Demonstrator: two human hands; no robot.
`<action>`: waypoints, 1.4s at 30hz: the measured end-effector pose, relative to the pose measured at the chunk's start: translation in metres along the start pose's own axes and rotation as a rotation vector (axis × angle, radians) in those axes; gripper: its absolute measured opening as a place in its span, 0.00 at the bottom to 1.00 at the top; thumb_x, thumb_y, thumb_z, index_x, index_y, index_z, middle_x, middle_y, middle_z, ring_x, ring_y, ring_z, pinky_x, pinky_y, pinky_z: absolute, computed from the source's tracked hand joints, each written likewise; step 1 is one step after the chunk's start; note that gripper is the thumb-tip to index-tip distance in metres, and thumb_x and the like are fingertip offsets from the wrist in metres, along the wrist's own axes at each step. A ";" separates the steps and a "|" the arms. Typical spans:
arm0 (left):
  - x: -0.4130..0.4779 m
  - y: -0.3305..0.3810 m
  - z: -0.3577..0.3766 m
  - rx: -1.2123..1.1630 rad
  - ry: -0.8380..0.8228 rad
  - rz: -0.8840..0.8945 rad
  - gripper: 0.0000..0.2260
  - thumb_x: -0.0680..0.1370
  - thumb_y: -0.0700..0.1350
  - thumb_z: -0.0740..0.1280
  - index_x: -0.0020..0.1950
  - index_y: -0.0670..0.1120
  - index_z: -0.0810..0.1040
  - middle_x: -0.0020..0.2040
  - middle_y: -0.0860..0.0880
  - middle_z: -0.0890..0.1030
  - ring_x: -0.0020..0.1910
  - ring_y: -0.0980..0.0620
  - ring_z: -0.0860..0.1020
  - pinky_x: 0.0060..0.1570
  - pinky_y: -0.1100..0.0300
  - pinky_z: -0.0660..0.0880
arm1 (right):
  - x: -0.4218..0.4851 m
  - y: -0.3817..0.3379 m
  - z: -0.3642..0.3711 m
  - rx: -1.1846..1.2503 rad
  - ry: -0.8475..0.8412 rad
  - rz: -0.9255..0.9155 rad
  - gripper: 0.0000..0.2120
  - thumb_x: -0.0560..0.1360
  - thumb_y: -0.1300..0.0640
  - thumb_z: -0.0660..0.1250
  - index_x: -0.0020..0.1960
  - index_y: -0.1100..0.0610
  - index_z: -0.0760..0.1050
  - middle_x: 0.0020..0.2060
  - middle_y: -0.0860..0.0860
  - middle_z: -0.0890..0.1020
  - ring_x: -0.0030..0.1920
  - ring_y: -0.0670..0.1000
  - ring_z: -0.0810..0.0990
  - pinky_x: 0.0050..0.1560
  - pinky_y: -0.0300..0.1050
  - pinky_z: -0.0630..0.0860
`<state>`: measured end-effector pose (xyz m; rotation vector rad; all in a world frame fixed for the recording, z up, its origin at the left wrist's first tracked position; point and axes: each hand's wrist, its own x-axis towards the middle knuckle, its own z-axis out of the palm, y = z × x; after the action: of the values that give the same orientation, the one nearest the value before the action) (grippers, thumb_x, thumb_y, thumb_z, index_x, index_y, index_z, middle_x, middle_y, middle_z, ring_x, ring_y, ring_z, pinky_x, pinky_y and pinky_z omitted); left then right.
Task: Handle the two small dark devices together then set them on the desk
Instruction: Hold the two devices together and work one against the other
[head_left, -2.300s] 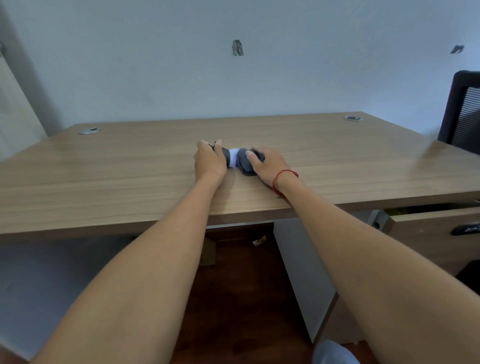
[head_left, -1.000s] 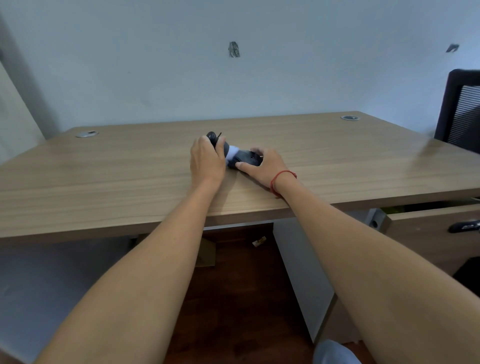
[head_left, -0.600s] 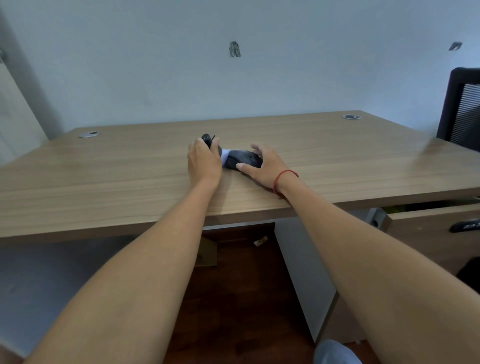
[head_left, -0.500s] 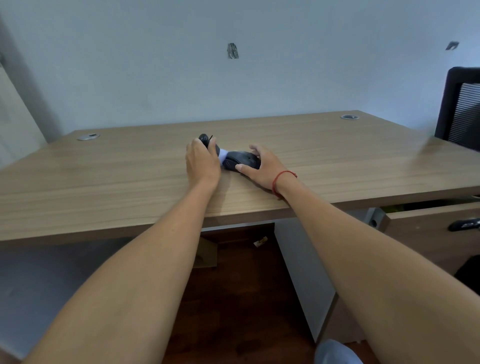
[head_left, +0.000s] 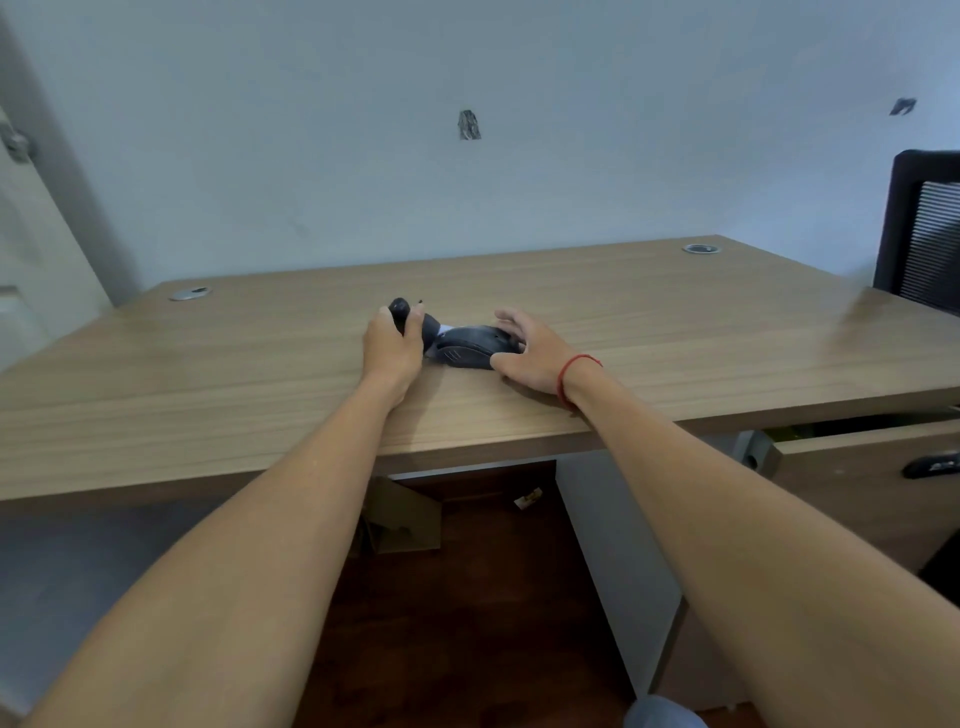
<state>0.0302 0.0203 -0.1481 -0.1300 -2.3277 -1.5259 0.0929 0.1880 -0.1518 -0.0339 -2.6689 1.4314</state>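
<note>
Two small dark devices sit mid-desk, touching or nearly so. Right device (head_left: 470, 352): low, rounded, mouse-shaped, matte dark grey with ribbed marks on its near side, lying flat on the desk (head_left: 675, 332). Left device (head_left: 402, 312): dark, rounded top, tilted up off the surface, mostly hidden by the hand. A small white patch (head_left: 444, 328) shows between the two; can't tell what it is.

Left hand (head_left: 390, 349) wrapped around the left device, fingers curled closed on it, thumb up its side. Right hand (head_left: 535, 349) cupped loosely over the right device, fingers spread and arched, thumb tip against its near edge; firm grip or just resting, can't tell. Red string bracelet (head_left: 570, 375) on right wrist.

Desk: light wood-grain laminate, smooth, two round metal cable grommets at the back corners (head_left: 190, 293) (head_left: 701, 249). Plain pale wall behind with small dark marks. Black mesh chair back (head_left: 924, 228) at right. Wood-front drawer (head_left: 872, 467) under the desk at right, slightly open, contents unclear. Dark wood floor below, cardboard piece (head_left: 402, 519) under desk.
</note>
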 end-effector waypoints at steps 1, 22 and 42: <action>0.000 -0.001 -0.002 -0.019 -0.034 0.013 0.15 0.79 0.53 0.61 0.50 0.40 0.72 0.46 0.43 0.76 0.44 0.46 0.73 0.42 0.56 0.67 | 0.000 0.000 0.000 0.015 0.009 0.001 0.34 0.74 0.64 0.64 0.77 0.55 0.58 0.75 0.53 0.67 0.74 0.52 0.67 0.66 0.40 0.66; -0.012 0.018 0.005 0.191 -0.040 0.300 0.15 0.79 0.49 0.62 0.46 0.36 0.74 0.44 0.38 0.79 0.45 0.41 0.75 0.41 0.56 0.66 | 0.002 -0.005 0.012 -0.257 0.218 0.061 0.41 0.57 0.28 0.71 0.62 0.51 0.71 0.52 0.46 0.75 0.53 0.51 0.76 0.54 0.48 0.75; -0.002 0.044 0.001 0.329 -0.196 0.342 0.13 0.78 0.49 0.65 0.41 0.41 0.72 0.35 0.46 0.73 0.39 0.45 0.71 0.38 0.60 0.62 | 0.000 -0.003 0.007 0.034 0.105 0.072 0.57 0.60 0.39 0.75 0.80 0.49 0.47 0.75 0.54 0.66 0.73 0.56 0.67 0.67 0.49 0.66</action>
<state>0.0440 0.0401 -0.1109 -0.5813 -2.5080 -0.9927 0.0922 0.1807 -0.1535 -0.1981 -2.5835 1.4524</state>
